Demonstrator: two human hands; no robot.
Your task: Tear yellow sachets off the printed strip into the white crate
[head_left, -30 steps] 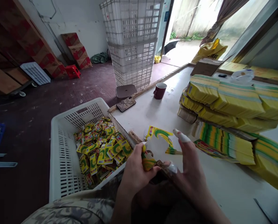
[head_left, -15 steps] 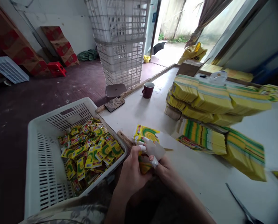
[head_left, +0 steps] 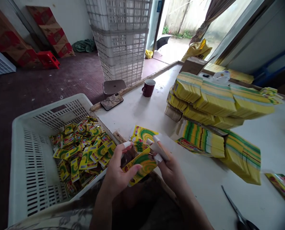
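My left hand (head_left: 117, 174) grips a yellow-and-green printed card (head_left: 142, 166) by its left end, thumb on the printed face and white tape round a fingertip. At the card's right end, my right hand (head_left: 170, 164), also with taped fingertips, pinches a plain greyish-white card piece (head_left: 158, 149). Whether that piece is joined to the printed card I cannot tell. Just beyond my hands, more printed cards (head_left: 142, 131) lie on the white table (head_left: 133, 116). To my left, a white plastic crate (head_left: 20, 159) holds many small yellow-green packets (head_left: 89, 156).
Bundled stacks of yellow cards (head_left: 216, 99) occupy the right of the table. Scissors (head_left: 235, 206) lie near its front, with a colourful packet (head_left: 282, 188) farther right. A maroon mug (head_left: 148, 88) and a phone (head_left: 112, 101) are toward the left edge. Tall crates (head_left: 123, 41) stand behind.
My hands have moved apart, the left one leftward, and the printed card between them now shows its face. The view has shifted slightly.
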